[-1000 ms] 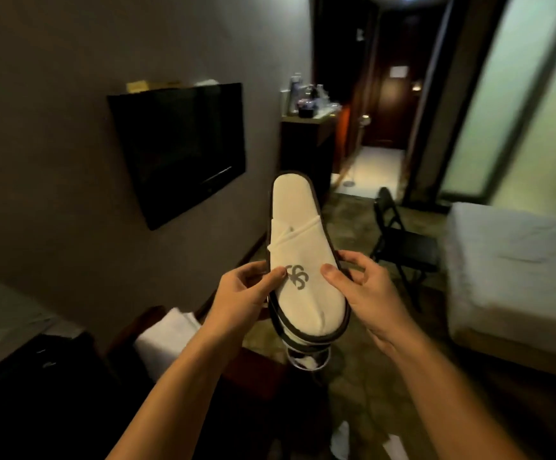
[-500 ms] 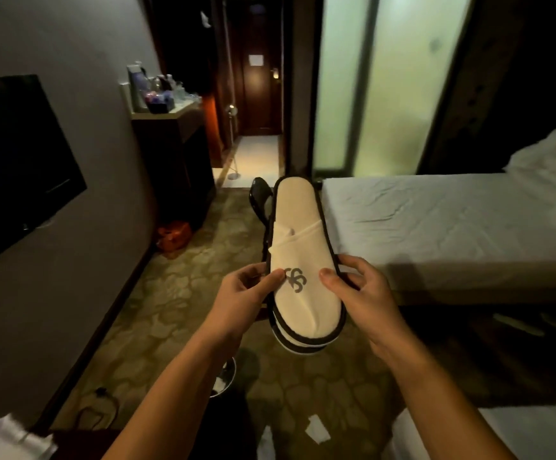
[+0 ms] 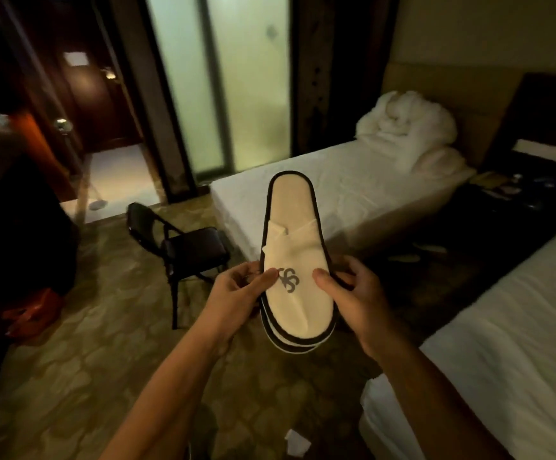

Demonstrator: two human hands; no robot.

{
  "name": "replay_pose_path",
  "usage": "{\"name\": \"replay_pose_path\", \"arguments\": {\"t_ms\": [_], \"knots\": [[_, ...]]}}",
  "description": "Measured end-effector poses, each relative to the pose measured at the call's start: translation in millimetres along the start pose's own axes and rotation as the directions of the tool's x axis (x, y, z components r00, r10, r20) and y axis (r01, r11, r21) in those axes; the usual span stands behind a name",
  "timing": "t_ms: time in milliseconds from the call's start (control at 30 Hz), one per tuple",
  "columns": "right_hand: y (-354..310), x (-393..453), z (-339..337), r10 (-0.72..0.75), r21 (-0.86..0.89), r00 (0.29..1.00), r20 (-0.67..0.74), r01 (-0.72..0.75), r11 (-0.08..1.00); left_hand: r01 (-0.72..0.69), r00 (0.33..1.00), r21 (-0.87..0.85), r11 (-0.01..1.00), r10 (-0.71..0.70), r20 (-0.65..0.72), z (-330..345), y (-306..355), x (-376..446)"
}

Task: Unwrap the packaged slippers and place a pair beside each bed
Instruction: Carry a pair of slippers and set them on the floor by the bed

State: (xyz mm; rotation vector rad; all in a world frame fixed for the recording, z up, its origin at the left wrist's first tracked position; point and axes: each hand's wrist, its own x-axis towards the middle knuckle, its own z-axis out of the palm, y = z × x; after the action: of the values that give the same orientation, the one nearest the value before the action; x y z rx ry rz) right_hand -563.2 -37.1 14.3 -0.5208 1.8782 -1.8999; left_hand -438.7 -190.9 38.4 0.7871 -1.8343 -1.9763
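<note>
The view has swung right since a moment ago, bringing a near bed into sight. The left hand and right hand grasp the stacked slippers by their sides, above the floor. Beyond stand a folding chair and the far bed.

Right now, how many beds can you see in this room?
2. One bed stands ahead by the frosted glass, with crumpled bedding. The other bed is at the lower right, cut off by the frame.

Lighting: dim, warm, yellowish. Brightest source: backlit frosted glass panels, upper centre. Secondary glow: white floor patch at left. Deep shadow: left edge, upper right corner. Focus: soft overall, mild motion blur. Edges: wide-angle bending of vertical lines.
</note>
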Motion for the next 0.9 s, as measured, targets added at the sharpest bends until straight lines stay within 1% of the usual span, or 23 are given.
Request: {"name": "replay_pose_path", "arguments": {"t_ms": [67,167,300,433,567,700,800,900], "knots": [[3.2,7.4,-1.6,-0.023,-0.029,0.996,-0.083,0.021,0.999,0.005,0.995,0.008,1.0,-0.006,0.097,0.7,2.6,25.6],[7.1,18.8,-10.0,-0.011,-0.047,0.98,-0.196,0.002,0.999,0.043,0.977,0.0,0.999,-0.042,0.209,13.4,1.9,60.5],[14.2,46.3,-28.2,-0.001,-0.003,0.936,-0.352,0.0,1.0,0.053,0.927,0.02,0.998,-0.056,0.37,41.3,5.1,116.4],[26.6,87.5,-45.8,0.012,0.05,0.87,-0.492,0.015,0.999,0.049,0.898,0.049,0.998,-0.066,0.436,76.7,6.5,179.9],[34.2,137.8,-59.5,0.022,0.08,0.813,-0.582,0.031,0.996,0.007,0.832,0.099,0.995,-0.061,0.552,103.4,16.1,242.7],[33.7,189.9,-66.6,0.019,0.076,0.763,-0.646,0.039,0.996,-0.046,0.8,0.153,0.987,-0.055,0.597,125.8,32.2,305.1],[37.0,225.2,-72.7,0.022,0.064,0.706,-0.708,0.032,0.997,-0.078,0.765,0.221,0.972,-0.084,0.639,143.2,35.5,349.9],[42.6,259.7,-74.3,0.023,0.049,0.639,-0.769,0.022,0.999,-0.117,0.747,0.286,0.951,-0.105,0.657,160.2,36.0,396.7]]}}
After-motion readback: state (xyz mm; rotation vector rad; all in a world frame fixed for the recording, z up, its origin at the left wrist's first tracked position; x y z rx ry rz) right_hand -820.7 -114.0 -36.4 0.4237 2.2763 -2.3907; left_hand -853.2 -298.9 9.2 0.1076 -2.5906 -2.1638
